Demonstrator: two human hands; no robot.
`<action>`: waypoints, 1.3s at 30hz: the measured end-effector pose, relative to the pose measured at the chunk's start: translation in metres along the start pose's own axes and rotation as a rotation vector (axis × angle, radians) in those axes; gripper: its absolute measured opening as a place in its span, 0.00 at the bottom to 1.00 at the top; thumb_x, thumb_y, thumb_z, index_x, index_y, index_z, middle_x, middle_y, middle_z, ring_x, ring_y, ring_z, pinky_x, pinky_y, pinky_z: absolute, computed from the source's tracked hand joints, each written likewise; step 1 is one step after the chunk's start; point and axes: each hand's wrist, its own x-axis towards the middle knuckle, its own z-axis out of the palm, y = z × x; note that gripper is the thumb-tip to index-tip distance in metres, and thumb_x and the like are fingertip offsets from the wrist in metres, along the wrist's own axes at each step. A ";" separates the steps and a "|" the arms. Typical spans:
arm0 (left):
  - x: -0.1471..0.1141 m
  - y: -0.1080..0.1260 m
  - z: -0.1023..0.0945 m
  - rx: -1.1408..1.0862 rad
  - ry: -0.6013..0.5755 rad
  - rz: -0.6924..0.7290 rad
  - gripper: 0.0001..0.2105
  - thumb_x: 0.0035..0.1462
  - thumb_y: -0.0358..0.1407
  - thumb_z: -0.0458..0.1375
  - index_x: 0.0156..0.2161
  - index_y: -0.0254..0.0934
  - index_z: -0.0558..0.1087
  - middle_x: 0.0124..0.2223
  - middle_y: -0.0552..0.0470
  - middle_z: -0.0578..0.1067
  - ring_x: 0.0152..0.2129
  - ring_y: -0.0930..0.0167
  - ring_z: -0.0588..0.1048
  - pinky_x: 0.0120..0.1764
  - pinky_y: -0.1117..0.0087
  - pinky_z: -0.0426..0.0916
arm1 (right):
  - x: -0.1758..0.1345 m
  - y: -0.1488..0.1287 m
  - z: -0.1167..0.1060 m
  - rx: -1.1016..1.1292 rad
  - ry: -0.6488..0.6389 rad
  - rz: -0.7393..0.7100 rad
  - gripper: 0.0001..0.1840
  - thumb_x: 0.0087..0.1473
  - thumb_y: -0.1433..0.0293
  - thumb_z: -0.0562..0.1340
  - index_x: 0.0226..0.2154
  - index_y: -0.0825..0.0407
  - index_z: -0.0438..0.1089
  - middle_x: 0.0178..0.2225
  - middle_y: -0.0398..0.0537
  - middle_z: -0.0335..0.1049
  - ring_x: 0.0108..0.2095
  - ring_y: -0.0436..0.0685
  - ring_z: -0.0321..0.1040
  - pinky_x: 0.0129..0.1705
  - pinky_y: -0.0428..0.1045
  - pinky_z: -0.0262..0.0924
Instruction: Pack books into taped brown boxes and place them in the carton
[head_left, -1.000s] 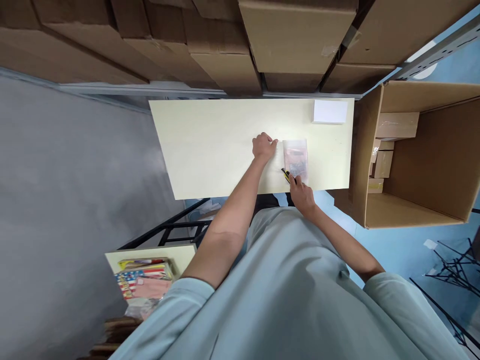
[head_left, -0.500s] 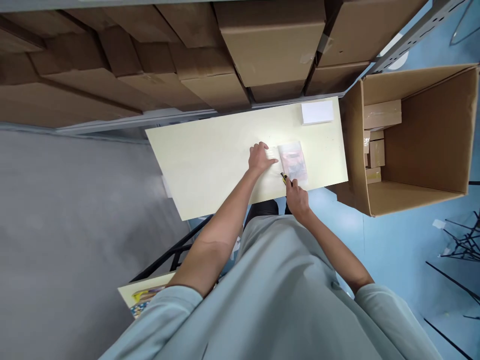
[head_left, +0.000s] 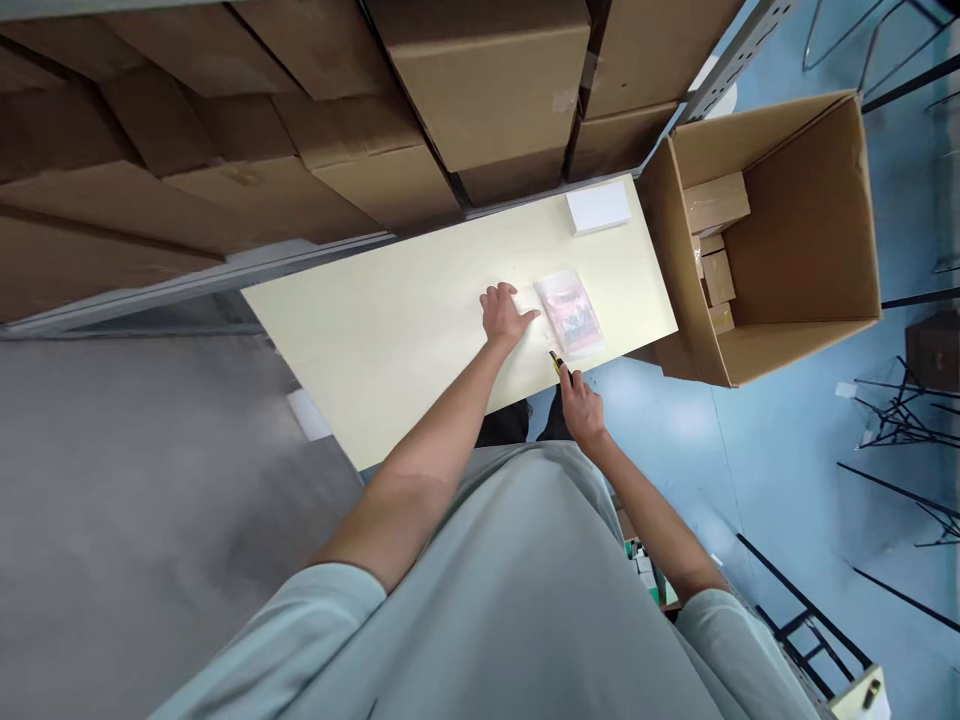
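Note:
My left hand (head_left: 504, 315) lies on the cream board (head_left: 390, 330), fingers and thumb spread. Its thumb rests at a whitish sheet or film (head_left: 527, 303), whose edges are hard to make out against the board. Just to the right lies a flat, clear-looking packet (head_left: 571, 313) with pinkish and bluish contents. At the board's near edge my right hand (head_left: 581, 405) is closed around a yellow and black utility knife (head_left: 556, 361). The knife's tip points toward the left, close to the packet's lower left corner. Whether it touches the sheet I cannot tell.
A white box (head_left: 598, 207) sits at the board's far right corner. Right of the board stands a large open carton (head_left: 806, 230) with several small boxes (head_left: 716, 205) inside. Stacked cartons (head_left: 487, 90) line the shelf behind. Black metal legs (head_left: 810, 610) stand at lower right.
The view has turned and shifted, so the board and cartons appear tilted and further left. My right hand with the knife sits slightly lower relative to the packet. My left hand stays spread.

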 end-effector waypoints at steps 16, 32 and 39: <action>0.007 -0.010 0.014 0.001 0.006 0.068 0.30 0.57 0.41 0.75 0.58 0.40 0.66 0.63 0.38 0.67 0.65 0.48 0.63 0.60 0.50 0.69 | -0.036 0.007 0.003 -0.083 -0.097 -0.094 0.39 0.69 0.82 0.53 0.78 0.52 0.50 0.63 0.66 0.67 0.52 0.62 0.77 0.45 0.51 0.76; -0.082 0.010 -0.070 -0.344 0.236 0.306 0.09 0.65 0.32 0.61 0.49 0.40 0.77 0.51 0.44 0.82 0.50 0.61 0.81 0.52 0.57 0.79 | 0.029 0.078 -0.117 0.259 0.366 -0.244 0.21 0.74 0.63 0.56 0.63 0.54 0.64 0.56 0.60 0.76 0.43 0.63 0.80 0.39 0.51 0.70; -0.076 0.091 -0.135 -0.339 0.496 0.519 0.08 0.70 0.36 0.58 0.50 0.44 0.79 0.48 0.49 0.82 0.48 0.64 0.82 0.48 0.61 0.80 | 0.108 0.070 -0.241 0.436 0.910 -0.575 0.20 0.73 0.60 0.56 0.60 0.52 0.69 0.54 0.57 0.72 0.41 0.61 0.79 0.32 0.50 0.70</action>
